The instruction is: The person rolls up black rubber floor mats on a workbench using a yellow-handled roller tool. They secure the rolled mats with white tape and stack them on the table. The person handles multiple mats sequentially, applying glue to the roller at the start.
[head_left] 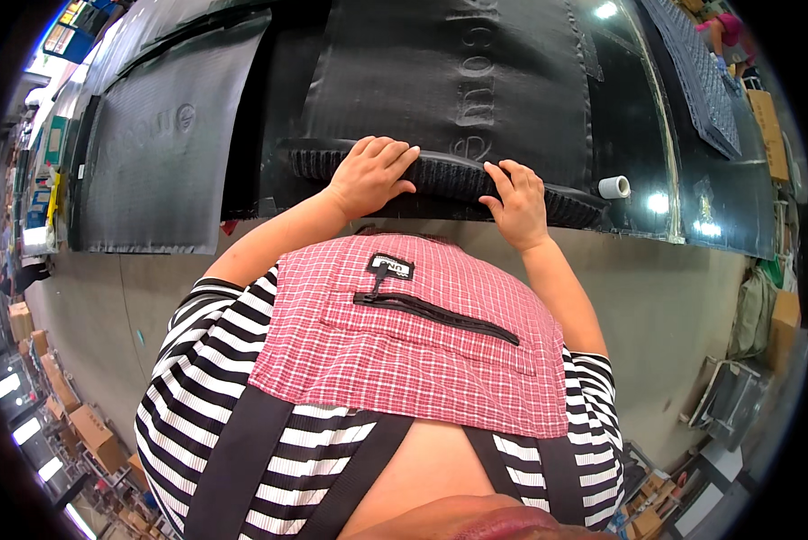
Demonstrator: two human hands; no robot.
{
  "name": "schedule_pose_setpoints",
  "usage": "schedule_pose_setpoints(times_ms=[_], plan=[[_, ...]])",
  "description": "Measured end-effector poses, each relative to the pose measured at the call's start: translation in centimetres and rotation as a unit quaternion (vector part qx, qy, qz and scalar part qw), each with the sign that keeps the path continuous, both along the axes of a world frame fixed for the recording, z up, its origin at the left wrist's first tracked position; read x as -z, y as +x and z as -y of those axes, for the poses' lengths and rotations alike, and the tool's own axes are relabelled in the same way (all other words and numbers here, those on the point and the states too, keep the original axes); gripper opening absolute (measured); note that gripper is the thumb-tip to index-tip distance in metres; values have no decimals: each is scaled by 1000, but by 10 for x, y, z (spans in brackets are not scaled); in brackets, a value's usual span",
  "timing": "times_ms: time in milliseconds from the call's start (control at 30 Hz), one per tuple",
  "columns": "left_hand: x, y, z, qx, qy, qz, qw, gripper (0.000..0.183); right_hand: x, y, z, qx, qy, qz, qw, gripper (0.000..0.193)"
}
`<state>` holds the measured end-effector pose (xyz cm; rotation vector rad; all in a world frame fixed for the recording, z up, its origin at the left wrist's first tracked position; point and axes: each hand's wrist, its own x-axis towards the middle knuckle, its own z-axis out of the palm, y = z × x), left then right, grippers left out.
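Observation:
A large black mat with raised lettering lies on the table before me. Along its near side the edge is rolled up toward me, baring a ribbed, bristly-looking strip. My left hand is closed over this roll, fingers on top and thumb on the near side. Farther right, my right hand grips the same rolled edge, thumb apart from the bent fingers. What lies under both palms is hidden.
On the left rests another black embossed sheet. A white tape roll sits right of the mat on the dark tabletop. Stacked grey textured mats are at far right, near another person. Cardboard boxes stand at lower left.

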<state>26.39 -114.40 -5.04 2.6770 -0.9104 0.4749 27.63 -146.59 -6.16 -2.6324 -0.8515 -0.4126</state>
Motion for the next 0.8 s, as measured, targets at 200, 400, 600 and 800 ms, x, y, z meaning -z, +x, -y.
schedule_pose_setpoints(times_ms=[200,400,600,800], plan=[[12,-21,3,-18,2,17,1000,62,10,-10,3,-16,-5,-9,1000,60],[23,-39,6,-19,0,5,1000,58,27,-34,7,-9,14,19,1000,60],[18,-33,12,-22,10,10,1000,54,21,-27,3,-39,-22,55,998,54],[33,-37,11,-27,33,24,999,49,20,-32,-1,-16,-19,33,999,47]])
